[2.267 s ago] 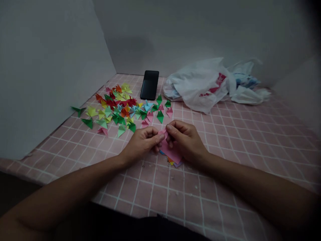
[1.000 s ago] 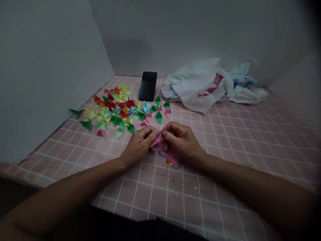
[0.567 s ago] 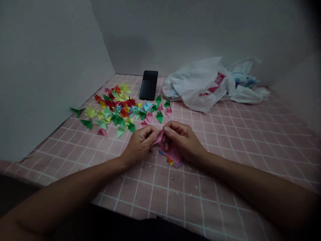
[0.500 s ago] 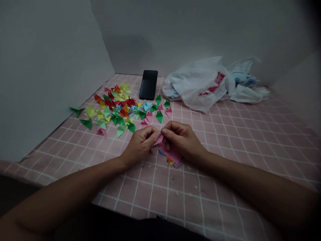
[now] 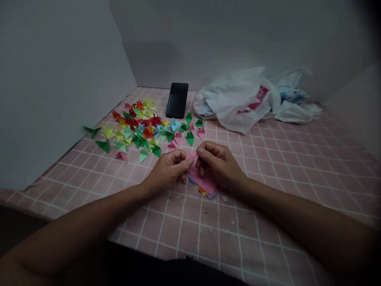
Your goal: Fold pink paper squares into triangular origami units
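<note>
Between my two hands is a small piece of folded pink paper [image 5: 193, 157]. My left hand [image 5: 171, 169] pinches its left side between thumb and fingers. The thumb and forefinger of my right hand [image 5: 218, 162] are closed on its upper right end. Just below, a stack of coloured paper squares [image 5: 205, 180] lies on the table, a pink sheet on top and blue, orange and purple edges showing beneath. My right hand's fingers hide part of that stack. The exact folds of the held paper are too small to make out.
Many small folded paper birds [image 5: 139, 131] in several colours lie spread at the back left. Behind them a black phone [image 5: 177, 100] leans upright. White plastic bags [image 5: 238, 99] lie at the back right. Small scraps dot the pink checked tablecloth [image 5: 184, 230]; walls stand left and behind.
My right hand has shifted slightly up and right, away from my left thumb. More of the held pink paper and of the stack's top sheet shows.
</note>
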A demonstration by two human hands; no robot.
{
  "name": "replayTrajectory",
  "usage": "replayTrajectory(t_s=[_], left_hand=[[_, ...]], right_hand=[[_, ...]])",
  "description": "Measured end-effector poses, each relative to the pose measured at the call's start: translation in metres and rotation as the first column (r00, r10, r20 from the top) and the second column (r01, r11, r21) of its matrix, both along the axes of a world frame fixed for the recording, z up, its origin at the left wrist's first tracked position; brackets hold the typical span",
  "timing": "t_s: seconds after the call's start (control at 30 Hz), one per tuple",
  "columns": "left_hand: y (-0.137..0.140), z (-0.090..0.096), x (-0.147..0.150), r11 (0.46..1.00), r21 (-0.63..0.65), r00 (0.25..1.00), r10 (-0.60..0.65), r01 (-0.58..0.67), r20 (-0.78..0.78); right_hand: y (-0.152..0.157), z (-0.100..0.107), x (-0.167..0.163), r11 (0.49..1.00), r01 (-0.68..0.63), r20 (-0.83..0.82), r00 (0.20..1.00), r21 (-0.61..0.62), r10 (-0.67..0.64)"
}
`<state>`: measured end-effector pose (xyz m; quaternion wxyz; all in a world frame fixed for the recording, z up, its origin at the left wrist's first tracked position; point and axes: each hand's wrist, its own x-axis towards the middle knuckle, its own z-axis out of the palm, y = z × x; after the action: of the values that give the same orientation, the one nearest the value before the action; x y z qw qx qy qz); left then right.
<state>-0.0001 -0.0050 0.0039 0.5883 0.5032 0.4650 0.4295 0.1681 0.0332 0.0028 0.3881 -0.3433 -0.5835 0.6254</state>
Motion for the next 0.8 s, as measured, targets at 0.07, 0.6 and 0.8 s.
replayTrajectory(t_s=[0.07, 0.6, 0.8], left_hand=[[-0.0002, 0.0001, 0.0003, 1.0, 0.001, 1.0, 0.008, -0.008, -0.012], [0.005, 0.0031, -0.0044, 0.999, 0.052, 1.0, 0.019, -0.018, -0.02], [0.0037, 0.0019, -0.004, 0.996, 0.068, 0.997, 0.052, -0.048, -0.051]], right_hand=[[0.0, 0.0002, -0.0005, 0.998, -0.042, -0.033, 0.999, -0.043, 0.041], [0.0055, 0.0017, 0.0019, 1.0, 0.007, 0.02, 1.0, 0.0, -0.007], [0.0061, 0.0017, 0.0024, 0.999, -0.041, 0.001, 0.999, -0.027, 0.041]])
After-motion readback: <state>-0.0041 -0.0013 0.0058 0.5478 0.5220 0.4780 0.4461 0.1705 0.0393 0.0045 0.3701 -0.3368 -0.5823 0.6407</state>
